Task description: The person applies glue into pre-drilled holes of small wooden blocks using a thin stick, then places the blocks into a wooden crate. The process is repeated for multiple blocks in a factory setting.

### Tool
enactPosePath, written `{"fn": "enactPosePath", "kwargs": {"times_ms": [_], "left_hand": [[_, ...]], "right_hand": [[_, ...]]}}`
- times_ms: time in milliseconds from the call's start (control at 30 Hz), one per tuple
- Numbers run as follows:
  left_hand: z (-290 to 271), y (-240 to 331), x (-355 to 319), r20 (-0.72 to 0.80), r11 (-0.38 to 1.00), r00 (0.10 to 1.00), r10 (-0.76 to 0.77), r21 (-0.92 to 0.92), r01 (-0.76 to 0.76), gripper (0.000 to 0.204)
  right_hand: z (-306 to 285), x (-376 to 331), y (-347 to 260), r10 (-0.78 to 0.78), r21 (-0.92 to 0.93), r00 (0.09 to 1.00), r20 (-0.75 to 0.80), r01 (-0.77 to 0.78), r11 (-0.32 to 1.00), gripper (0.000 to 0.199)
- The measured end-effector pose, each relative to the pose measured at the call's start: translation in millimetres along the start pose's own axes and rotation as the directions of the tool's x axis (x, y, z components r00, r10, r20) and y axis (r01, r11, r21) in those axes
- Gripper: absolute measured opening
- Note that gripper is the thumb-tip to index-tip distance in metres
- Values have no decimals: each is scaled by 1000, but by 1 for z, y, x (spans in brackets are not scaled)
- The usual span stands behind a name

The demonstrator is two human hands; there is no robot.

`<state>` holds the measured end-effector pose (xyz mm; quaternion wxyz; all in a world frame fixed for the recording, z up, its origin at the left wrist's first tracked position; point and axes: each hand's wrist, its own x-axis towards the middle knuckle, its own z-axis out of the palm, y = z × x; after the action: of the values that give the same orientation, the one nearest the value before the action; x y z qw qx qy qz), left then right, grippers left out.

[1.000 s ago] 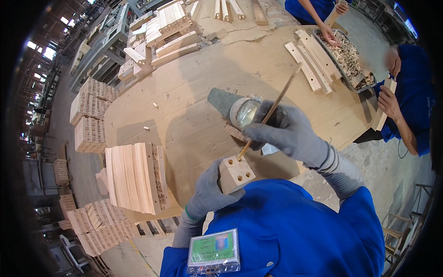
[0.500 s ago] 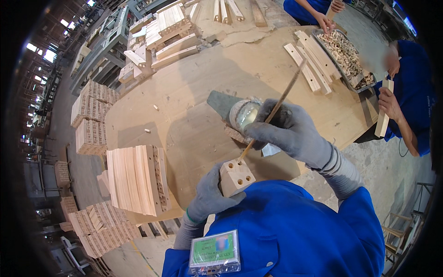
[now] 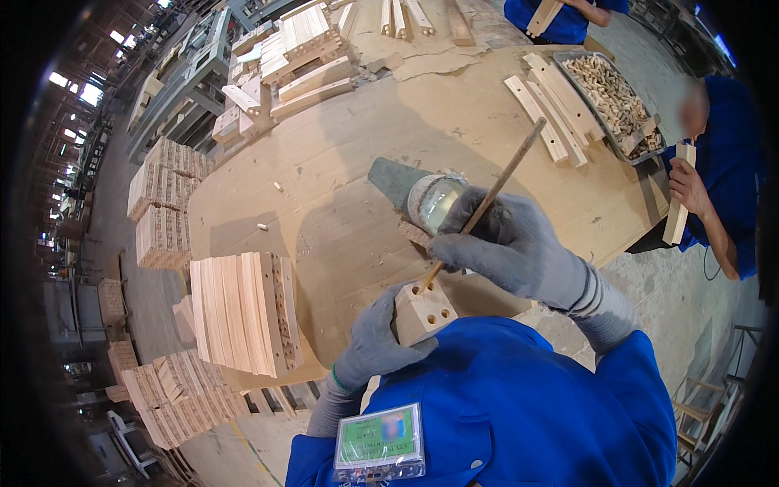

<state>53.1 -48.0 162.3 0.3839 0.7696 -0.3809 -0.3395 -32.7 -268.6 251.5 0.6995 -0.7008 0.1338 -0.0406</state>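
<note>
My gloved left hand (image 3: pixel 375 337) grips a pair or bundle of wooden pieces (image 3: pixel 422 315), whose end with several round holes faces up, close to my chest. In my gloved right hand (image 3: pixel 511 243) a thin wooden stick (image 3: pixel 517 156) is pinched between thumb and fingers. The stick slants down, and its lower tip is at one of the holes; how deep it goes I cannot tell. Just beyond the right hand stands a glass jar (image 3: pixel 438 204) with pale liquid, partly covered by the fingers.
Stacked wooden pieces (image 3: pixel 235 315) lie at the table's left edge, more boards (image 3: pixel 304 45) at the far left. At far right are loose slats (image 3: pixel 545 122) and a tray (image 3: pixel 560 69) of dowels. Two co-workers in blue hold wooden pieces; one co-worker's hand (image 3: pixel 690 188) shows at right.
The stick's lower tip has shifted slightly to the hole nearest the left hand, and the block has moved a little right. The far co-worker's hand has left the dowel tray.
</note>
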Motion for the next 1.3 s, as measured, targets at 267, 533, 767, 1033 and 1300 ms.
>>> {"fn": "enactPosePath", "kwargs": {"times_ms": [267,533,767,1033,1300], "left_hand": [[-1,7,-2,0,999,999,-36,14,36,80],[-23,21,-1,-266,756,759,594,507,-414,63],[-30,46,27,-82,186,355,931,945,-270,42],[-54,22,49,-698,919,646,309,43,-393,70],[-47,51,55,-579,409,810,94,-719,-562,77]], "right_hand": [[0,-1,-2,17,77,1000,-8,-16,997,24],[-11,16,10,-148,464,986,-80,168,870,32],[19,43,22,-182,103,968,173,166,981,65],[34,35,14,-276,-69,960,36,278,958,69],[30,8,33,-627,-502,771,109,587,635,47]]}}
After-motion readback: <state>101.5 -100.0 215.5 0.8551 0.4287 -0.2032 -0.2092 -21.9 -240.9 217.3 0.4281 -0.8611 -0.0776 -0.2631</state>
